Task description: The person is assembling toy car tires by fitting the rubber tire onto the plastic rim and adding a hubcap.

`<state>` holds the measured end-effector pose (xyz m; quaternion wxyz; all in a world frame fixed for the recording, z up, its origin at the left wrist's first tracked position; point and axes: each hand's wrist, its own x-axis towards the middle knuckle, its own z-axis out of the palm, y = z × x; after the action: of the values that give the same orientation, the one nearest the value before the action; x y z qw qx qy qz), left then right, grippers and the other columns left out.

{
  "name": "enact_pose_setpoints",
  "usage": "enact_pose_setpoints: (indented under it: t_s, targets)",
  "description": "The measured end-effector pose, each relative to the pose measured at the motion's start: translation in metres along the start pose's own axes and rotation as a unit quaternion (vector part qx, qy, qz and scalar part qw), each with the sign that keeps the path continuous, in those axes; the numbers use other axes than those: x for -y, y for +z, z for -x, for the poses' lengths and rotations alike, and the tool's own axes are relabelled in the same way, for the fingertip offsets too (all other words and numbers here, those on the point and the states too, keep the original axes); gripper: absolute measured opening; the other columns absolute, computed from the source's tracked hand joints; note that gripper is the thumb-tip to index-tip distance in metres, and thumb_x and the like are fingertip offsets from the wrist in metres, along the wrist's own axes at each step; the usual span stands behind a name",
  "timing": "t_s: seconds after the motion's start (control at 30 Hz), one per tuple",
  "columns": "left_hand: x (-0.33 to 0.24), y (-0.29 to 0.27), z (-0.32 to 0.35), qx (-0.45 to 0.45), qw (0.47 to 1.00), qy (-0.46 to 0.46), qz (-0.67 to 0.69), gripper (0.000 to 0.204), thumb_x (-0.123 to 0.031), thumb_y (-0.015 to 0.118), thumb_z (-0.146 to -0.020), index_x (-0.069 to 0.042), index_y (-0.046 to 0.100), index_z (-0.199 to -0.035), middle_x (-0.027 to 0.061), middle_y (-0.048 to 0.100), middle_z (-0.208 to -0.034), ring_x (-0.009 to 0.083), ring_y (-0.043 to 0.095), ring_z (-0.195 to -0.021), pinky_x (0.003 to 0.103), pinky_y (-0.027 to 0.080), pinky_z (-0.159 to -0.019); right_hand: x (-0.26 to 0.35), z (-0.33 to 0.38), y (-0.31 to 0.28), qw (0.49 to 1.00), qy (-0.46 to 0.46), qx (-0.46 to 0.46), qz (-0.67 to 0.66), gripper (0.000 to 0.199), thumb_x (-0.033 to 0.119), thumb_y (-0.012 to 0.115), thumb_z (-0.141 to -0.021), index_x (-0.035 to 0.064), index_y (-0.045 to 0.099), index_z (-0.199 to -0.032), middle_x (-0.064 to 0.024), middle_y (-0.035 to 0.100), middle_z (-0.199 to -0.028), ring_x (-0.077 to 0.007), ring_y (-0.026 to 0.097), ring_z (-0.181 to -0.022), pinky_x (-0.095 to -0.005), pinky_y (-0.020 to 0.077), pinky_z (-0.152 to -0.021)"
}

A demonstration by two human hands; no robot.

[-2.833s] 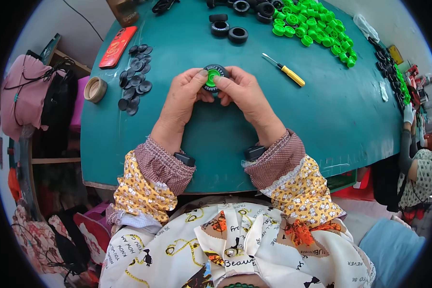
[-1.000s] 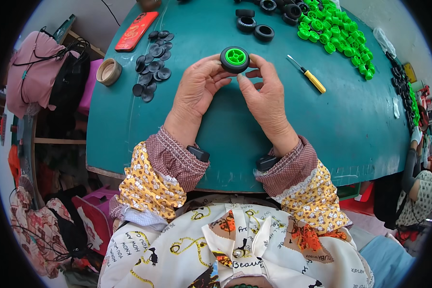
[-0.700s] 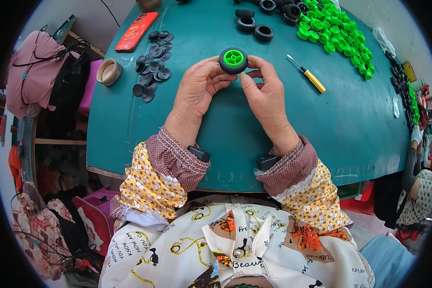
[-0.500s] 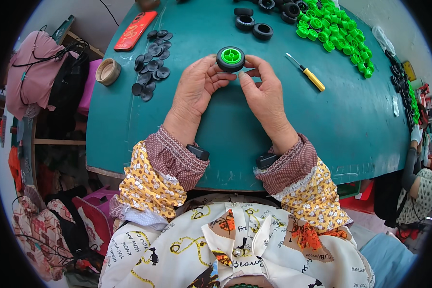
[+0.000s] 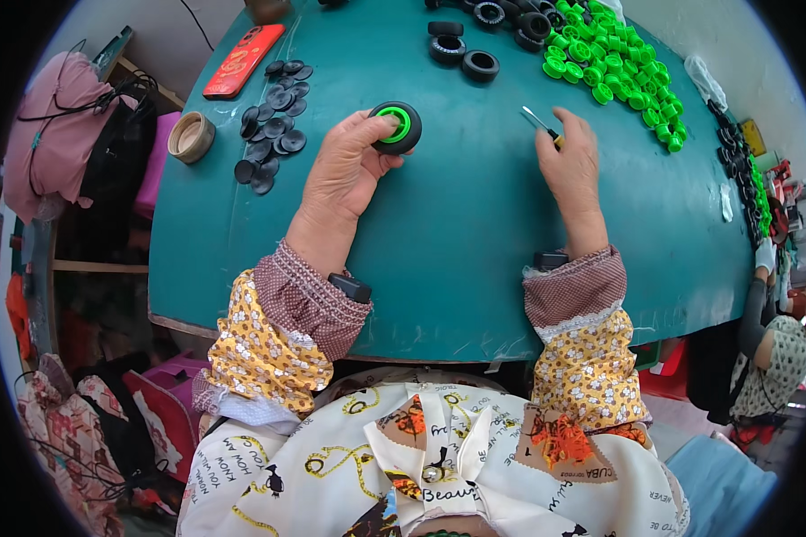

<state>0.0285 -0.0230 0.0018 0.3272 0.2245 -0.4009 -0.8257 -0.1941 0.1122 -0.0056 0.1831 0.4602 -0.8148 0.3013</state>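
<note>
A small toy wheel (image 5: pixel 409 134), a black tyre around a bright green hub, is pinched in my left hand (image 5: pixel 345 166) left of the table's middle. My left thumb presses into the hub's open face. To the right, my right hand (image 5: pixel 571 161) has its fingers curled around the yellow handle of a screwdriver (image 5: pixel 557 140). The screwdriver's metal shaft sticks out past my thumb toward the far left, and my hand hides most of the handle. It lies low over the green tabletop (image 5: pixel 457 259).
Black discs (image 5: pixel 276 125) lie loosely at the left, beside a red phone (image 5: pixel 244 61) and a round tub (image 5: pixel 191 137). Loose black tyres (image 5: pixel 480 65) and a heap of green hubs (image 5: pixel 613 63) fill the far side. Another person's sleeve (image 5: pixel 757 300) shows at the right edge.
My right hand has let go of the wheel and moved right onto the screwdriver. My left hand keeps the wheel, now slightly lower and tilted, its thumb moved into the hub.
</note>
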Motion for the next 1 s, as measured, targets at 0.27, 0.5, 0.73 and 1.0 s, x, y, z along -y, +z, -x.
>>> enact_pose_setpoints:
  t_s: [0.27, 0.5, 0.73, 1.0]
  targets:
    - [0.005, 0.0, -0.004, 0.044, 0.993, -0.026, 0.11, 0.029, -0.007, 0.056, -0.078, 0.01, 0.049, -0.101, 0.0266, 0.054, -0.104, 0.0326, 0.06, -0.088, 0.029, 0.055, -0.067, -0.006, 0.005, -0.006, 0.992, 0.006, 0.116, 0.042, 0.022, 0.017, 0.056, -0.077, 0.0022, 0.058, -0.093, -0.0141, 0.055, -0.089, -0.0321, 0.051, -0.087, -0.0392, 0.0421, -0.076]
    - [0.007, 0.007, -0.004, 0.01, 1.0, -0.022, 0.013, 0.028, -0.005, 0.057, -0.077, 0.008, 0.051, -0.102, 0.0219, 0.057, -0.098, 0.0308, 0.059, -0.093, 0.028, 0.054, -0.072, 0.002, 0.008, 0.002, 0.986, -0.004, 0.104, -0.128, 0.012, 0.012, 0.051, -0.081, 0.0017, 0.055, -0.086, -0.0123, 0.057, -0.076, -0.0274, 0.055, -0.064, -0.0372, 0.0451, -0.061]
    - [-0.013, 0.012, 0.001, 0.069, 0.997, -0.038, -0.02, 0.032, -0.006, 0.059, -0.077, 0.004, 0.051, -0.106, 0.0176, 0.059, -0.096, 0.025, 0.062, -0.083, 0.026, 0.053, -0.068, 0.058, 0.004, -0.016, 0.824, 0.205, 0.265, -0.457, 0.016, 0.017, 0.045, -0.089, 0.0043, 0.051, -0.097, -0.0017, 0.05, -0.06, -0.0059, 0.046, -0.045, -0.0226, 0.0376, -0.04]
    - [-0.009, 0.018, 0.003, 0.067, 0.995, 0.029, -0.065, 0.04, -0.008, 0.062, -0.075, 0.002, 0.05, -0.112, 0.0143, 0.061, -0.092, 0.0194, 0.062, -0.078, 0.025, 0.052, -0.067, 0.107, 0.002, -0.015, 0.679, 0.208, 0.296, -0.639, 0.035, 0.022, 0.037, -0.09, 0.0037, 0.043, -0.118, -0.0003, 0.045, -0.061, -0.0067, 0.042, -0.045, -0.0211, 0.0367, -0.039]
